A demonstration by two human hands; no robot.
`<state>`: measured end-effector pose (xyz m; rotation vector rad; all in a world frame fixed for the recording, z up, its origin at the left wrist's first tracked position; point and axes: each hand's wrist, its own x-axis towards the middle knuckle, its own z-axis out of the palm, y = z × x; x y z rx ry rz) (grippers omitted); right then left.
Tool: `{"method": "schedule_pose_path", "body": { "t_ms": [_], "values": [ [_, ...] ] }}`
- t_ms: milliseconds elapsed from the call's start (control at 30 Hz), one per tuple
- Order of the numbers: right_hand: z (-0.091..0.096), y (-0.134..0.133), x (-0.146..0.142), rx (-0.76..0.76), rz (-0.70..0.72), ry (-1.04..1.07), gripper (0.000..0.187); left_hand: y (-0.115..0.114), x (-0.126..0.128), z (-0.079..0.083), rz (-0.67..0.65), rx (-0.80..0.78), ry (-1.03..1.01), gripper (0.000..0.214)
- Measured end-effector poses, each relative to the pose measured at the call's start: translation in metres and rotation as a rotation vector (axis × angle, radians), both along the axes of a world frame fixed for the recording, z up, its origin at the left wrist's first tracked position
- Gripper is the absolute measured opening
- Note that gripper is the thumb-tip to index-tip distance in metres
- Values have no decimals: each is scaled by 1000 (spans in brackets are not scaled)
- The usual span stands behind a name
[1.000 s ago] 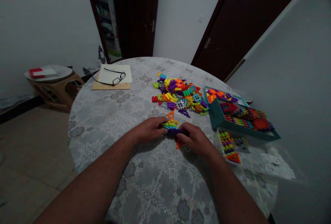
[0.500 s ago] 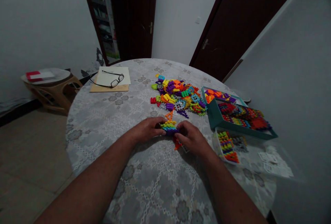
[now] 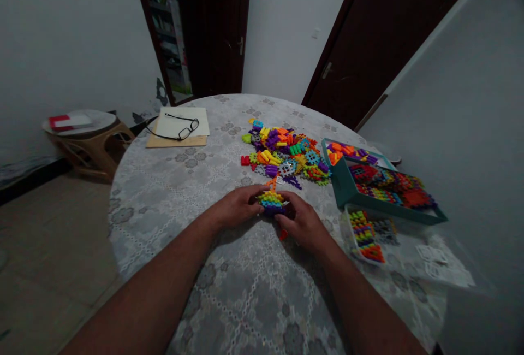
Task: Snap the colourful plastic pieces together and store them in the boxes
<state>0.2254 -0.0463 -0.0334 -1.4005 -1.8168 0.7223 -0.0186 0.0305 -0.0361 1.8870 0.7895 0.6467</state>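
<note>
A small build of interlocking plastic pieces (image 3: 271, 200), banded yellow, green, light blue and purple, sits between my hands near the middle of the table. My left hand (image 3: 239, 205) grips its left end, thumb below and fingers above. On the right end, my right hand (image 3: 301, 217) is closed with thumb and fingers in the same way. Partly under the right hand shows a red-orange piece (image 3: 283, 234). Just beyond the build lie an orange triangular piece (image 3: 272, 183) and a small white piece (image 3: 280, 179).
A heap of mixed plastic pieces (image 3: 286, 153) lies beyond my hands. To the right are a teal box (image 3: 341, 183) of pieces, a clear tub (image 3: 347, 229) and a bag of white pieces (image 3: 444, 262). Glasses (image 3: 184, 133) rest on papers at the far left; a stool (image 3: 98, 150) stands beyond.
The view has shifted slightly. My right hand has closed further over the build's right end, and the white piece below that hand is now hidden.
</note>
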Motion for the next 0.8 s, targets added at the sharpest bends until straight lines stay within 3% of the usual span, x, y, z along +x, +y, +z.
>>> {"method": "schedule_pose_path", "body": {
  "t_ms": [167, 600, 800],
  "values": [
    [-1, -1, -4, 71, -27, -72, 62, -11, 5, 2, 72, 90, 68, 74],
    [-6, -5, -21, 179, -48, -111, 63, -29, 13, 8, 48, 198, 195, 94],
    [-10, -7, -31, 251, -61, -126, 61, -33, 15, 2, 52, 267, 164, 87]
  ]
}}
